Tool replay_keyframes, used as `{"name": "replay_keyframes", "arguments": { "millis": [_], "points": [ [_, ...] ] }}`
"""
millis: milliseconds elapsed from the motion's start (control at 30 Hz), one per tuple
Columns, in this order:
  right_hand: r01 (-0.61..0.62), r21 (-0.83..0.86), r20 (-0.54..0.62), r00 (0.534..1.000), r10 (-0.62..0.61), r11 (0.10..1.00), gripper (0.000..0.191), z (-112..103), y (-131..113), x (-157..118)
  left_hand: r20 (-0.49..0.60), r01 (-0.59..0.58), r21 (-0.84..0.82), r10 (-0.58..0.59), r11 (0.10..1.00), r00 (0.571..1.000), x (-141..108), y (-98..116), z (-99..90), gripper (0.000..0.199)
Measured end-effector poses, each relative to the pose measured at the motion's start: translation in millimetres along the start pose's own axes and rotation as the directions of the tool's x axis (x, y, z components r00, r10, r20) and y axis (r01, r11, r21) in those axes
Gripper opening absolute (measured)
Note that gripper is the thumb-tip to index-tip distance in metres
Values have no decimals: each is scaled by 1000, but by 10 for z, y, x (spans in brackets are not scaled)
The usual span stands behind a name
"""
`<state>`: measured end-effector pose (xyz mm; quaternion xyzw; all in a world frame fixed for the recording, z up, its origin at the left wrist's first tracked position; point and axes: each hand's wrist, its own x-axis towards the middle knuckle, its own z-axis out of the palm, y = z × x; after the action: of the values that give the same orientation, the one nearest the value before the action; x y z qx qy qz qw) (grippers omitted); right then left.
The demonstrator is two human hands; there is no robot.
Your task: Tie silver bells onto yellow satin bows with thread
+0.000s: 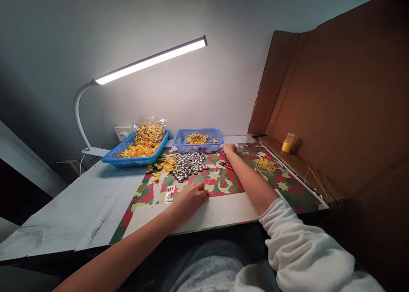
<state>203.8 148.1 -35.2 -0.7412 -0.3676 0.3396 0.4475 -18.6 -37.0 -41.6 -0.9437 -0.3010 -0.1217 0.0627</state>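
My left hand (193, 194) rests low over the white strip at the near edge of the mat, its fingers pinched together with a tiny yellowish bit at the tips. Farther off, my right hand (229, 149) is closed near the blue-violet basket's right corner. A faint thin thread seems to run between the two hands. Left of it spreads a heap of silver bells (190, 165), with yellow ribbon flowers (163, 165) beside them. Dark-handled thread snips (226, 166) lie just below my right wrist.
A blue basket (110, 159) holds many yellow flowers and a clear bag; a blue-violet basket (180, 148) has a small yellow pile. Yellow cords (265, 166) lie right. A small yellow bottle (287, 143) stands by the cardboard wall (345, 91). A lamp (150, 62) overhangs the table.
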Motion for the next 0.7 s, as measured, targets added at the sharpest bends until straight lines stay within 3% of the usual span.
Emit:
{"name": "replay_keyframes", "arguments": {
  "millis": [167,333,467,533,567,633,700],
  "points": [
    [-79,-164,45,995,88,983,34,-47,-73,74,15,-16,43,15,999,1000,57,53,66,23],
    [-62,-292,-23,998,58,954,32,-87,-114,46,13,-3,82,2,997,1000,249,140,81,22],
    [0,-341,-64,998,-23,940,30,-163,-98,-1,-39,94,63,-92,994,995,361,237,-41,27],
    [33,-359,-101,992,-74,933,27,-204,-99,-17,-117,88,31,-84,996,990,413,339,-187,47],
    [49,-368,-124,987,-101,928,24,-220,-106,-21,-167,15,14,-12,1000,986,454,411,-274,63],
    [79,-391,-171,973,-156,917,22,-242,-133,-24,-216,-272,0,265,962,940,588,594,-449,81],
    [114,-416,-205,955,-215,902,22,-261,-165,-20,-188,-550,29,545,835,817,789,809,-581,74]
  ]
}}
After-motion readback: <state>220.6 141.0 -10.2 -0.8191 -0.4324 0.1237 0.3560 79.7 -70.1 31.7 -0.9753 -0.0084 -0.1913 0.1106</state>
